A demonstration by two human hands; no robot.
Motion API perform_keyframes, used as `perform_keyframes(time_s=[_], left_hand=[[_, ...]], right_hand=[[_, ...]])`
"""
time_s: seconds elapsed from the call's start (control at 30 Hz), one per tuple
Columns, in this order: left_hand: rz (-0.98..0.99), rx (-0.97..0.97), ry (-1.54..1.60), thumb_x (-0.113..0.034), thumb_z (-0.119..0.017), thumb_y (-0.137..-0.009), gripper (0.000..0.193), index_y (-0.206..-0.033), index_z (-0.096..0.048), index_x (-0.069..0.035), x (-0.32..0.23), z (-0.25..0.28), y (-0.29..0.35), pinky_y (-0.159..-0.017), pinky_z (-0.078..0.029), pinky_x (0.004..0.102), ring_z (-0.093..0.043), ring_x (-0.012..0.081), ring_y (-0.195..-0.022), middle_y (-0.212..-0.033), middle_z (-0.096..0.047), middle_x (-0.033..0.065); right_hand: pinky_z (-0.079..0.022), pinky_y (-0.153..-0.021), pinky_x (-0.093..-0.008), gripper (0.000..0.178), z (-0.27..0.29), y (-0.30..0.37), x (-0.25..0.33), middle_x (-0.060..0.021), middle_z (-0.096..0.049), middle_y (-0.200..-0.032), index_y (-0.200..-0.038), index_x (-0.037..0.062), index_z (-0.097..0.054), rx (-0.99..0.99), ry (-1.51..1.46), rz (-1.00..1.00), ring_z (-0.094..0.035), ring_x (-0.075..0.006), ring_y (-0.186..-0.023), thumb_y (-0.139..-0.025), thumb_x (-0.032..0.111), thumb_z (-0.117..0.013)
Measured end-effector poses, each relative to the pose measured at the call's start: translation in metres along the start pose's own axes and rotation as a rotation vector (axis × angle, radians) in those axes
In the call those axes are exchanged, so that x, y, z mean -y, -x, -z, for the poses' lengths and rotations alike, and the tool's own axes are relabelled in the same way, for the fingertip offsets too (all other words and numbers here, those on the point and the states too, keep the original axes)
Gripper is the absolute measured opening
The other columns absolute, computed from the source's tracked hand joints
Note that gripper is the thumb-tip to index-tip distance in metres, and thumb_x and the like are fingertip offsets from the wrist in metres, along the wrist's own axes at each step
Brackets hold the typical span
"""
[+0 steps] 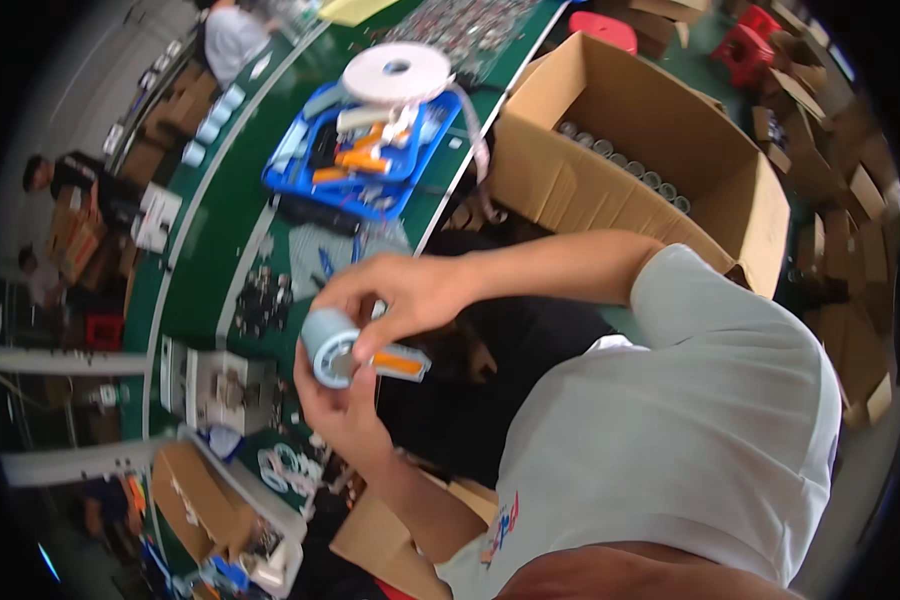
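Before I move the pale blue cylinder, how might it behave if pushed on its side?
The pale blue cylinder would probably roll, being round-sided. It seems stiff, undented under grip, and may be slippery, as it looks smooth.

The camera sat up on the person's head, near where I stood, and looked down. It was quite close to the right hand [400, 295] and the left hand [345, 415], which showed near the middle. Its view looked turned sideways: the white shirt [680, 420] filled the lower right, and the long green table [205, 290] ran up and down on the left. It saw very wide, so the far people [115, 195] looked small, and straight edges bent near its round, dark rim.
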State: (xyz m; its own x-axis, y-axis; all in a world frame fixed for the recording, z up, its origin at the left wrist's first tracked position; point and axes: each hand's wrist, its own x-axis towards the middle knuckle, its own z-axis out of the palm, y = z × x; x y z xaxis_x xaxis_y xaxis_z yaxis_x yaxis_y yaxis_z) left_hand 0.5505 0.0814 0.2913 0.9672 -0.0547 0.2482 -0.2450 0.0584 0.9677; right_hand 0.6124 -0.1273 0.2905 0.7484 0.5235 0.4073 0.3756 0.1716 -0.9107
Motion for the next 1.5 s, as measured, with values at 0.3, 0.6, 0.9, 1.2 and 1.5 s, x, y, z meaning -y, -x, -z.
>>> perform_keyframes(time_s=[0.3, 0.6, 0.9, 1.2, 1.5], left_hand=[[-0.013, -0.06, -0.046, -0.019, -0.077, -0.091, 0.057, -0.142, -0.063, 0.002, -0.001, 0.019, 0.015, -0.106, -0.048, 0.0398, -0.058, 0.0268, -0.121, -0.133, -0.062, 0.0125], [-0.11, -0.032, -0.056, -0.02, -0.08, -0.088, 0.06, -0.141, -0.062, 0.002, 0.002, 0.026, 0.011, -0.104, -0.048, 0.0385, -0.058, 0.0243, -0.115, -0.127, -0.063, 0.0124], [0.038, 0.052, 0.116, -0.025, -0.078, -0.091, 0.061, -0.142, -0.059, 0.004, -0.005, 0.027, 0.018, -0.098, -0.049, 0.0302, -0.063, 0.0198, -0.112, -0.127, -0.066, 0.0146], [0.121, -0.111, -0.002, -0.005, -0.079, -0.086, 0.067, -0.148, -0.054, 0.005, 0.004, 0.027, 0.019, -0.1, -0.053, 0.0318, -0.067, 0.0234, -0.111, -0.131, -0.068, 0.0164], [0.247, -0.181, -0.145, -0.004, -0.079, -0.09, 0.056, -0.141, -0.059, 0.008, 0.001, 0.039, 0.018, -0.091, -0.055, 0.0275, -0.068, 0.0192, -0.104, -0.118, -0.073, 0.0148]], right_hand=[[-0.052, -0.081, -0.0357, 0.054, -0.02, -0.001, -0.007, -0.0096, -0.068, -0.106, -0.13, 0.0013, -0.071, 0.06, 0.099, 0.049, -0.061, -0.0226, -0.089, -0.086, 0.026, -0.088], [-0.052, -0.08, -0.0355, 0.051, -0.018, -0.006, -0.003, -0.009, -0.067, -0.105, -0.128, 0.0012, -0.071, 0.082, 0.149, 0.134, -0.06, -0.0223, -0.089, -0.085, 0.023, -0.089], [-0.054, -0.083, -0.0323, 0.049, -0.035, -0.006, -0.016, -0.01, -0.067, -0.104, -0.126, -0.0003, -0.07, -0.013, -0.191, -0.129, -0.063, -0.0196, -0.091, -0.087, 0.023, -0.089], [-0.054, -0.086, -0.0331, 0.052, -0.035, -0.012, -0.016, -0.0098, -0.067, -0.116, -0.13, 0.0015, -0.066, 0.031, -0.061, -0.073, -0.064, -0.0183, -0.095, -0.088, 0.022, -0.088], [-0.055, -0.081, -0.0287, 0.053, -0.035, -0.037, -0.03, -0.012, -0.07, -0.112, -0.137, -0.0005, -0.063, 0.037, -0.168, -0.286, -0.067, -0.0176, -0.089, -0.093, 0.02, -0.083]])
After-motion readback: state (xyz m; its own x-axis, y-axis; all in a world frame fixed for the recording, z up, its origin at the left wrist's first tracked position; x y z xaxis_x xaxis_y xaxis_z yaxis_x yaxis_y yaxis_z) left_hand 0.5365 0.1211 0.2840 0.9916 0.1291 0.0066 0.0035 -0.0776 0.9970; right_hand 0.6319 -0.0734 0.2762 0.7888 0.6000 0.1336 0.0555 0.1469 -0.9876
